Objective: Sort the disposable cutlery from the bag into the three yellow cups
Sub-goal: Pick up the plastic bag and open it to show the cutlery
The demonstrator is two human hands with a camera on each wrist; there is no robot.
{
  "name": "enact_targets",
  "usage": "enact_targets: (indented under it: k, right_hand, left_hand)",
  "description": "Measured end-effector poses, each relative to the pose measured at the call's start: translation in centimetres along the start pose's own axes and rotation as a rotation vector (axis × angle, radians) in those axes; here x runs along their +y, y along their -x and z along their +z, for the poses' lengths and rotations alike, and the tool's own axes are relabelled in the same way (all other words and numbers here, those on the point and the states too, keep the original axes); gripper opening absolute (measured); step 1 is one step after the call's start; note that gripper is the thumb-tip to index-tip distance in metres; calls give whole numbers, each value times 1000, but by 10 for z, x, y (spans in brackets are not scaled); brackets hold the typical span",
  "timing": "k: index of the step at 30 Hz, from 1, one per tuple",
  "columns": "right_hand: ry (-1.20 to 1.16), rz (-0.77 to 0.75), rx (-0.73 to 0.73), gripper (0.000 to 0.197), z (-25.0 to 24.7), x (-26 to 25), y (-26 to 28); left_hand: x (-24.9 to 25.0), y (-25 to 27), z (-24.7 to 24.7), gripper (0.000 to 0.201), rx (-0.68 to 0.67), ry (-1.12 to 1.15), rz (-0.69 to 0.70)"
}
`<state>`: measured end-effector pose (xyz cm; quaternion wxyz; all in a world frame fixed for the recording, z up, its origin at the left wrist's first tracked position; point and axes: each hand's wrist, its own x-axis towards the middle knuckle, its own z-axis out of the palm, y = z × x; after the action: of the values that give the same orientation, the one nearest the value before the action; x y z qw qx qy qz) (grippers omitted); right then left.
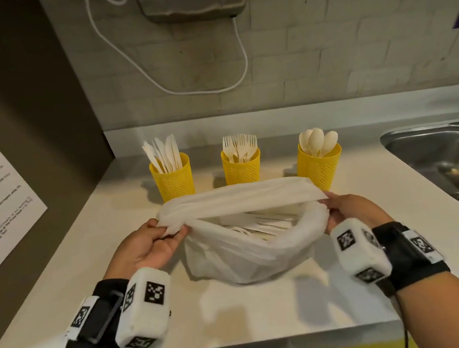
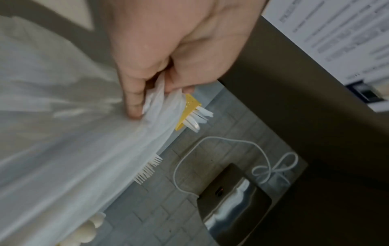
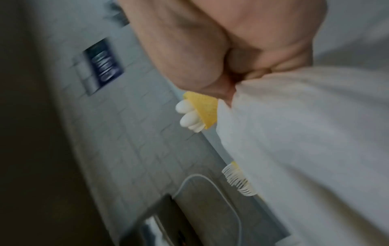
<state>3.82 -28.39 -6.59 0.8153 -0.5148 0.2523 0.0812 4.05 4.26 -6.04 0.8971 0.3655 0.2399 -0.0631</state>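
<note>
The white plastic bag [image 1: 248, 246] is sitting on the pale worktop [image 1: 266, 309], just in front of the three yellow cups, and its mouth is being held wide so that the pale cutlery [image 1: 260, 226] lying inside is being exposed; which kinds are lying there is not being shown clearly enough to say, though long flat handles seem to be among them. The film is looking thin, translucent and creased, with one rim being stretched taut into a band across the opening. That rim is being pinched at its left end by the left hand [image 1: 150, 244], fingers curled round a gathered bunch of plastic, and at its right end by the right hand [image 1: 350, 211], closed on the film in the same way. The opening step is judged to be in hand; next, one hand is likely being needed free to reach in and draw pieces out while the other keeps the mouth open. Behind, knives are standing in the left cup [image 1: 173, 180], forks in the middle cup [image 1: 242, 169] and spoons in the right cup [image 1: 319, 166].
</note>
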Motion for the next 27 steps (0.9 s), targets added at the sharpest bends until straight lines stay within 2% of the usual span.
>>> enact_targets:
  k: [1,2,3,4,5,6,7,8,9,10,11,12,13,15,17,19,21,22,24,26,27]
  right_hand:
    - [86,-19,49,26,-2,0,-1]
    - [336,-105,62,21,-4,1,3]
    - [672,-165,72,20,-4,3,6]
    - [1031,-295,76,20,-8,4,7]
    - [1106,-333,40,16,-9,6,8]
    - [1151,-416,-54,8,-6,6,14]
    - [981,-370,-59,13,-2,8,13]
    - [904,-451,-83,17,-2,7,13]
    - [658,-309,-49,13,0,5,9]
    - [432,-197,-34,19,2,4,9]
    - [195,-11,-38,34,6,3,11]
    - [21,107,-83,44,11,2,16]
    - [-20,124,-122,45,13,2,17]
    - [113,0,-106,53,13,4,14]
    - [400,-174,-8,65,11,6,9]
    - [787,-341,83,51,12,6,7]
    - [1148,-503,172,26,9,5,5]
    - [1296,-560,194,25,7,4,4]
    - [1461,-581,194,29,8,4,7]
    - [1507,-540,187,27,10,1,9]
    - [1473,-484,168,42,12,-1,9]
  left_hand:
    - [-1,-1,-1,28,26,29,-19]
    - [-2,-1,-2,26,45,9,-49]
    - [-4,-3,-5,22,55,-43,-90]
    - [-5,-4,-9,23,42,-119,-136]
    - [-7,-6,-13,33,18,-195,-167]
    - [-10,-5,-15,45,23,-263,-188]
    - [-12,-6,-17,48,8,-313,-199]
    - [-14,-5,-16,42,28,-343,-197]
    - [-15,-6,-15,34,57,-369,-186]
    - [-15,-7,-15,35,81,-388,-178]
    - [-15,-10,-16,41,77,-396,-186]
    - [-15,-10,-15,46,44,-399,-193]
    - [-14,-7,-13,51,-41,-379,-209]
    - [-14,2,-7,52,-189,-370,-189]
    - [-15,3,-3,43,-191,-471,-85]
    - [-17,2,-3,36,-63,-694,103]
    - [-15,2,-3,23,97,-1105,329]
    - [-13,3,-3,20,143,-1251,427]
    - [-10,8,-2,23,146,-1349,540]
    - [-8,12,-1,22,72,-1344,532]
    - [-8,15,0,20,13,-1339,503]
